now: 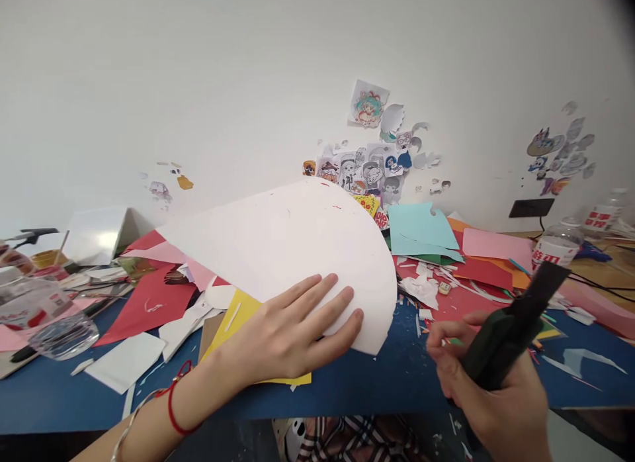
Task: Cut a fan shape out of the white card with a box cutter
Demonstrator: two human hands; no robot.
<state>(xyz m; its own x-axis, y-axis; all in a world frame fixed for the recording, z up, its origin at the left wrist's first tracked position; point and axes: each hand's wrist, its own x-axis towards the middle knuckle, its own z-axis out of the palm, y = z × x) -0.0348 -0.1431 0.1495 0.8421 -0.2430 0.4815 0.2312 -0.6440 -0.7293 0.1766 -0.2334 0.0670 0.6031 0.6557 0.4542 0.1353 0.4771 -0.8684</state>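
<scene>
A large white paper cone (278,243) lies over the blue table, its point toward the left and its wide curved edge on the right. My left hand (297,329) rests on its near side with the fingers spread. To the right, my right hand (486,382) is wrapped round a dark green and black tool (516,323), whose black end points up and to the right. The tool is apart from the paper, and its exact kind is hard to make out. Yellow paper (238,316) shows under my left hand and wrist.
Red paper (149,303), a white card (124,363) and a plastic bottle (34,303) lie at the left. Light blue paper (421,230), scraps and a labelled bottle (555,243) are at the right. Behind the table stands a wall with paper drawings (370,104).
</scene>
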